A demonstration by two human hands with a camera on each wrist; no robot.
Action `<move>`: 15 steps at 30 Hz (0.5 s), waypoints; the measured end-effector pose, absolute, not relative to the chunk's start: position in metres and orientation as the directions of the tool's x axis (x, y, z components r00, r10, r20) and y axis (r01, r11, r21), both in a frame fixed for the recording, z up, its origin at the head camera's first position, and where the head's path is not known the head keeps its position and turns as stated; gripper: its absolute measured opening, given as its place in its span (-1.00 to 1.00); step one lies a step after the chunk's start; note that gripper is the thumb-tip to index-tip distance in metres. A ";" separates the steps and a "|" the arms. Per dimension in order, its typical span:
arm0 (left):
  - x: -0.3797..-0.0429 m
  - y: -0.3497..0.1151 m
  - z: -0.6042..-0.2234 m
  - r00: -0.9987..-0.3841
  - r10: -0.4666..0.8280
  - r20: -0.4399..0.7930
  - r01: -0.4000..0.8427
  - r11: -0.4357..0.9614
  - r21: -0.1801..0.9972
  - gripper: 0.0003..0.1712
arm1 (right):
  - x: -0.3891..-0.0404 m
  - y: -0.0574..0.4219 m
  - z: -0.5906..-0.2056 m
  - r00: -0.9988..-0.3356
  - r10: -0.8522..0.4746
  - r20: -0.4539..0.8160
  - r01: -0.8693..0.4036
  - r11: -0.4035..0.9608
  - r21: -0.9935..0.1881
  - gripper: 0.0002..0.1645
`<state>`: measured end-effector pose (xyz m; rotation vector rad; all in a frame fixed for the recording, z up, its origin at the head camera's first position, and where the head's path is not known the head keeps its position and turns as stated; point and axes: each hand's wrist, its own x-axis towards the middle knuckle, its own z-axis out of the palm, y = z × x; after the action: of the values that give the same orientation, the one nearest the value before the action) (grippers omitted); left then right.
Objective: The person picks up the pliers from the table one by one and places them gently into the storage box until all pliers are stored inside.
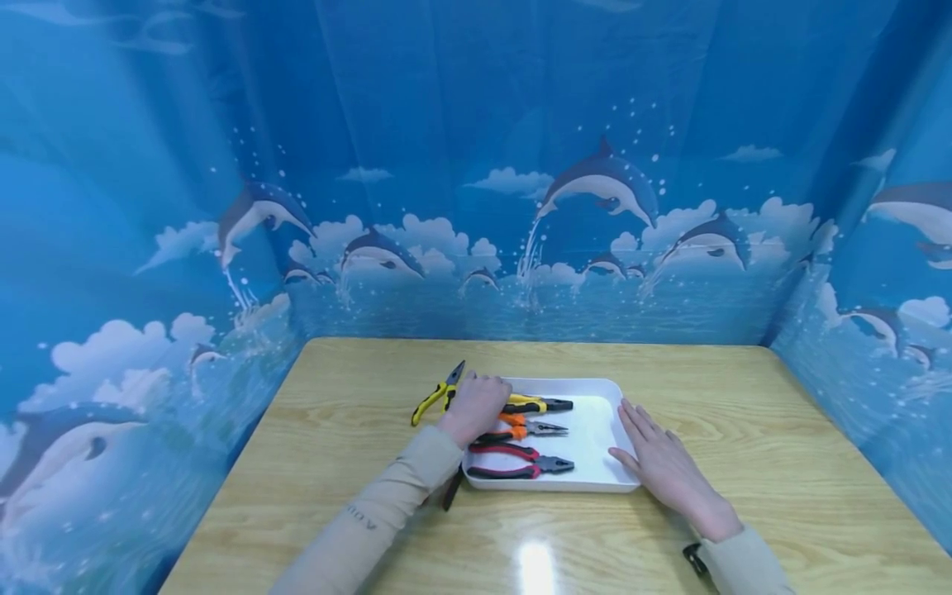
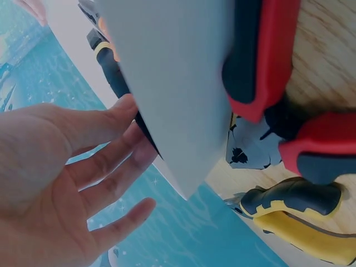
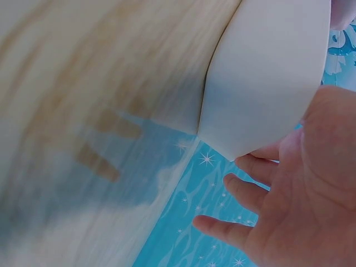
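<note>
Yellow-handled pliers (image 1: 543, 405) sat pinched in my left hand (image 1: 478, 405) while my right hand (image 1: 664, 463), fingers straight, rested against the white tray (image 1: 597, 438), seemingly to steady it.

In front of me is a pale wooden table (image 1: 773, 421), streaked with grain, a white glare (image 1: 537, 568) lying on the side nearest me. Blue curtain (image 1: 446, 91) hangs behind it and to my left and right, printed with leaping dolphins (image 1: 606, 186), white clouds (image 1: 513, 182), bubbles (image 1: 662, 183) and rippled water (image 1: 416, 318).
</note>
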<state>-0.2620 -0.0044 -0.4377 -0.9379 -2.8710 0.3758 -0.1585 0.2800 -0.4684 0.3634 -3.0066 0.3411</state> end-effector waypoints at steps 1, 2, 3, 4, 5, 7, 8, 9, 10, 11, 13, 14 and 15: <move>-0.263 -0.004 -0.438 -0.806 0.591 0.023 0.566 0.782 -0.261 -0.76 | -0.158 0.280 -0.468 -0.967 -0.224 0.120 -0.246 0.946 -0.210 -0.15; -0.263 -0.004 -0.439 -0.806 0.591 0.034 0.564 0.784 -0.259 -0.77 | -0.158 0.280 -0.468 -0.967 -0.224 0.120 -0.245 0.947 -0.210 -0.15; -0.264 -0.004 -0.440 -0.806 0.591 0.042 0.562 0.785 -0.262 -0.78 | -0.158 0.280 -0.468 -0.968 -0.223 0.119 -0.244 0.947 -0.210 -0.15; -0.264 -0.003 -0.440 -0.805 0.591 0.052 0.559 0.785 -0.266 -0.79 | -0.158 0.280 -0.468 -0.968 -0.222 0.118 -0.243 0.947 -0.211 -0.15; -0.265 -0.003 -0.441 -0.805 0.591 0.060 0.557 0.786 -0.269 -0.81 | -0.158 0.280 -0.468 -0.968 -0.220 0.117 -0.241 0.947 -0.212 -0.15; -0.265 -0.003 -0.442 -0.805 0.589 0.071 0.553 0.788 -0.272 -0.84 | -0.158 0.280 -0.468 -0.969 -0.217 0.115 -0.237 0.948 -0.212 -0.15; -0.266 -0.002 -0.442 -0.804 0.589 0.076 0.551 0.788 -0.274 -0.85 | -0.158 0.280 -0.468 -0.970 -0.216 0.113 -0.236 0.948 -0.212 -0.15; -0.266 -0.002 -0.442 -0.804 0.588 0.081 0.549 0.789 -0.278 -0.86 | -0.158 0.280 -0.468 -0.970 -0.215 0.112 -0.235 0.948 -0.214 -0.15; -0.266 -0.003 -0.442 -0.804 0.588 0.087 0.547 0.789 -0.279 -0.86 | -0.158 0.280 -0.468 -0.970 -0.215 0.112 -0.235 0.948 -0.214 -0.15; -0.265 -0.003 -0.442 -0.805 0.587 0.091 0.545 0.791 -0.279 -0.85 | -0.158 0.280 -0.468 -0.970 -0.216 0.112 -0.236 0.948 -0.213 -0.15; -0.264 -0.003 -0.441 -0.805 0.584 0.103 0.542 0.795 -0.273 -0.84 | -0.158 0.280 -0.469 -0.969 -0.218 0.114 -0.238 0.948 -0.212 -0.15; -0.264 -0.003 -0.439 -0.804 0.584 0.113 0.541 0.797 -0.269 -0.84 | -0.158 0.280 -0.469 -0.969 -0.218 0.116 -0.239 0.948 -0.211 -0.15; -0.263 -0.003 -0.438 -0.799 0.586 0.131 0.542 0.798 -0.264 -0.86 | -0.159 0.280 -0.469 -0.969 -0.219 0.117 -0.239 0.948 -0.209 -0.15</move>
<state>-0.2631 -0.0032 -0.4381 -0.8832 -2.7803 0.3160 -0.1585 0.2800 -0.4687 0.3546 -3.0096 0.3404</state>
